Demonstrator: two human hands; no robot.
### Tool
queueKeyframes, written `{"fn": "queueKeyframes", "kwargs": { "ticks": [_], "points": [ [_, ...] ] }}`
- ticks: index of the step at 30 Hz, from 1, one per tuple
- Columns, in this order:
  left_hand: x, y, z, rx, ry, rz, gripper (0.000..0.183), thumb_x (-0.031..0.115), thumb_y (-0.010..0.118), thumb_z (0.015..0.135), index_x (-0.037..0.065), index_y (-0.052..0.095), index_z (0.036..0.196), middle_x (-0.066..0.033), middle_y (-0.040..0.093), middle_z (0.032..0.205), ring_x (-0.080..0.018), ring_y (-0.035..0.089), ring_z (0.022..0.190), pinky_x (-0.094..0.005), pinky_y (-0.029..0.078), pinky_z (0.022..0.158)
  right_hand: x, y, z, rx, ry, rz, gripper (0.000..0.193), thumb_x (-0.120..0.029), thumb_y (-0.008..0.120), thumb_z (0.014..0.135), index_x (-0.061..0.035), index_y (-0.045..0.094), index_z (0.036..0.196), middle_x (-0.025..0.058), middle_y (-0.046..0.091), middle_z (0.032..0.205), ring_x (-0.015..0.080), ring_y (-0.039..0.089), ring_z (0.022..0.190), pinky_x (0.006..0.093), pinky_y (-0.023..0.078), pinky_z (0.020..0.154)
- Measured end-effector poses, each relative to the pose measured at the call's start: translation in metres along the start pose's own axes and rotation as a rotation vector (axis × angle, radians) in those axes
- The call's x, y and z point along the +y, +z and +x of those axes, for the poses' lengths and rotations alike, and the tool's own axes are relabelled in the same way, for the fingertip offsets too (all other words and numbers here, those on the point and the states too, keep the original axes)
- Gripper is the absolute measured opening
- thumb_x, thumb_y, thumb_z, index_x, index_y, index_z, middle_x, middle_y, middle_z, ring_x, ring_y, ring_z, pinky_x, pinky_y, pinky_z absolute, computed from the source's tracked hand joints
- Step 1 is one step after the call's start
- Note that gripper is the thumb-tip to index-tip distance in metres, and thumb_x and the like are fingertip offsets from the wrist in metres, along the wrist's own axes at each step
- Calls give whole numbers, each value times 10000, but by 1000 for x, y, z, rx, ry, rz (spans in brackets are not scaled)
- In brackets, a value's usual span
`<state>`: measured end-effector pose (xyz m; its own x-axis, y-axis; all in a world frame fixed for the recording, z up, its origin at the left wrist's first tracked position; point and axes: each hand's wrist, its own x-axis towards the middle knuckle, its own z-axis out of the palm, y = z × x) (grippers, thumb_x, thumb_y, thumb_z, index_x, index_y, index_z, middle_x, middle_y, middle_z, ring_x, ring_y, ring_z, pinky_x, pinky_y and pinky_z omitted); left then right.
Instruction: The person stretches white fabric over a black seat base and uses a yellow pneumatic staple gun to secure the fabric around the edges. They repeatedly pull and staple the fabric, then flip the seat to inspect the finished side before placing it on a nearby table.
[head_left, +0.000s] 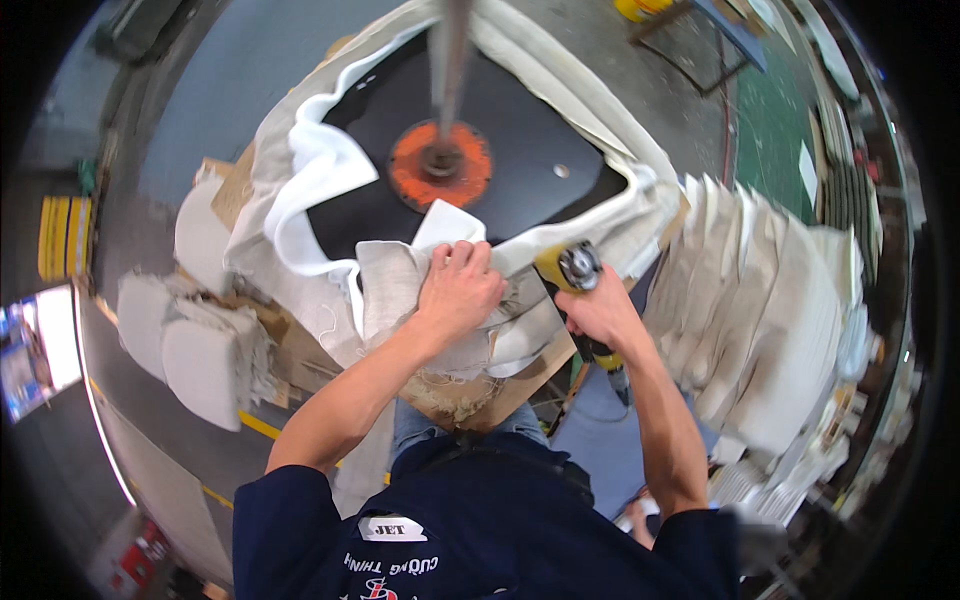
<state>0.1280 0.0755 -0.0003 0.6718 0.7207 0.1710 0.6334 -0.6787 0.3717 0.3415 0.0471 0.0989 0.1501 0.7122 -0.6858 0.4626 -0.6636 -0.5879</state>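
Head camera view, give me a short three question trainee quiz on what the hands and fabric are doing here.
1. True or false: the left hand presses flat on the beige fabric.
2. What does the right hand grip? A) scissors B) a yellow power tool C) a hammer
3. Fill in: the orange disc sits on a ____ panel.

Key: 1 true. 2 B. 3 black.

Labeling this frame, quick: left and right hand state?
Left hand: palm down, pressing the beige fabric flat, not gripping it.
Right hand: closed around the yellow power tool.
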Motion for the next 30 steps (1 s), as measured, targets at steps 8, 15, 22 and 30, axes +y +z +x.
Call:
{"fn": "queueKeyframes", "kwargs": {
  "ticks": [8, 15, 22, 30],
  "points": [
    [29, -11, 51, 14, -124, 32, 291, 358, 744, 828, 90, 681, 921, -93, 544, 1020, -285, 523, 983, -467, 371, 866, 75, -50, -16, 125, 0, 445, 257, -47, 640, 840, 66, 635, 1071, 81, 708, 877, 132, 624, 540, 281, 516, 498],
    [36, 41, 118, -14, -67, 14, 282, 342, 737, 850, 73, 661, 890, -82, 500, 1057, -276, 464, 1055, -461, 342, 891, 57, -73, 5, 92, -40, 364, 220, -85, 684, 840, 50, 670, 1014, 79, 696, 817, 135, 631, 538, 280, 505, 479],
    [27, 55, 112, 123, -93, -25, 283, 306, 761, 817, 85, 623, 931, -87, 476, 1085, -284, 439, 1086, -461, 331, 902, 14, -67, 37, 24, -13, 119, 202, -93, 652, 792, 66, 658, 917, 97, 662, 686, 163, 644, 534, 304, 525, 486],
    [15, 55, 112, 185, -176, -109, 328, 282, 769, 811, 116, 580, 1021, -94, 493, 1081, -296, 463, 1075, -469, 352, 887, -3, -57, 32, 7, -13, 50, 230, -85, 630, 801, 77, 647, 963, 94, 647, 670, 178, 641, 526, 317, 522, 474]
  ]
}}
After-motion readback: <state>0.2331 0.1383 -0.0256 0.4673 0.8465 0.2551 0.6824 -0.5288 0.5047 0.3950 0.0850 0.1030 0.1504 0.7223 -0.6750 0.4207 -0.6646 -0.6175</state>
